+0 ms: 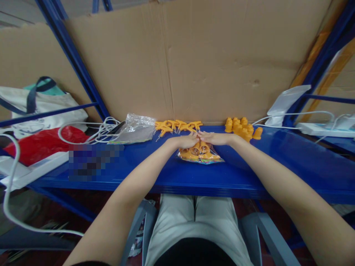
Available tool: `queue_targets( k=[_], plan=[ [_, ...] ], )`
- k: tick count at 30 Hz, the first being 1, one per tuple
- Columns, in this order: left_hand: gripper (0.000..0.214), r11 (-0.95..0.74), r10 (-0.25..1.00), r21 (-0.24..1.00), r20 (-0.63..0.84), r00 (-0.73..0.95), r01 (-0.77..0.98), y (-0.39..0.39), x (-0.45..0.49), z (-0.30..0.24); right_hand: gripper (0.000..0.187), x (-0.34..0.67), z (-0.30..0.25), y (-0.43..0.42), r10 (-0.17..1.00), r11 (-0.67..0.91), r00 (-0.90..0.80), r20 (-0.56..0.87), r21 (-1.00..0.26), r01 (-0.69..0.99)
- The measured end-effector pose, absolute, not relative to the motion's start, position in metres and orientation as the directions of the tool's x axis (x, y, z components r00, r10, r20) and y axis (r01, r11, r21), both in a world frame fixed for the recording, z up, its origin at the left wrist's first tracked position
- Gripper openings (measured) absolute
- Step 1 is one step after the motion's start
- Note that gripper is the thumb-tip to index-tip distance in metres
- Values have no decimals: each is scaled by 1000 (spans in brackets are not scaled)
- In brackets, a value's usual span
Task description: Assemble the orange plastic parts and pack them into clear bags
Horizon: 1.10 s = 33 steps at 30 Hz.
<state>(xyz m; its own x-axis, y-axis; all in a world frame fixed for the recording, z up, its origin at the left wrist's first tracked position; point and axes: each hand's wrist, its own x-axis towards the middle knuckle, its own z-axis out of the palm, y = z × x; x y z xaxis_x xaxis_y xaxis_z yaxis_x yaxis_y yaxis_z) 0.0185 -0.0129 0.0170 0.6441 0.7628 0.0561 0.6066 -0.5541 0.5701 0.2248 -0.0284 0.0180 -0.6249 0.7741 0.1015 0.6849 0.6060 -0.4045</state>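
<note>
A clear plastic bag (200,159) with a colourful printed near edge lies on the blue table, filled with orange plastic pieces (194,150), some with round openings. My left hand (190,140) rests flat across the far left part of the bag, fingers stretched toward the middle. From the other side my right hand (213,138) lies flat on the far right part, its fingertips meeting those of the left. Both hands look open, palms down; the undersides of the fingers are hidden. Just behind them lie several orange corkscrew-like pieces (179,125) with metal spirals.
Orange bell-shaped pieces (241,128) stand at the back right. Left of the corkscrew pieces are clear plastic bags (137,129), white cables (104,129) and a red bag (41,142). A cardboard wall (194,62) closes off the back, between blue metal posts (80,66).
</note>
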Motion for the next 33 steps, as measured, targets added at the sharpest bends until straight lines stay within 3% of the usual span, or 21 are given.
queue_targets(
  k=[4, 14, 21, 33],
  plan=[
    [56, -555, 783, 502, 44, 621, 663, -19, 24, 16, 51, 223, 12, -23, 769, 618, -627, 126, -394, 680],
    [46, -547, 837, 287, 208, 507, 786, -36, 38, 15, 60, 221, -6, -11, 794, 607, -564, 227, -347, 715],
    [44, -497, 851, 153, 279, 445, 854, -42, 40, 20, 55, 214, 1, -21, 829, 558, -496, 257, -333, 760],
    [46, -439, 841, 6, 354, 409, 898, -46, 42, 22, 36, 206, 16, -39, 824, 501, -455, 337, -60, 863]
  ],
)
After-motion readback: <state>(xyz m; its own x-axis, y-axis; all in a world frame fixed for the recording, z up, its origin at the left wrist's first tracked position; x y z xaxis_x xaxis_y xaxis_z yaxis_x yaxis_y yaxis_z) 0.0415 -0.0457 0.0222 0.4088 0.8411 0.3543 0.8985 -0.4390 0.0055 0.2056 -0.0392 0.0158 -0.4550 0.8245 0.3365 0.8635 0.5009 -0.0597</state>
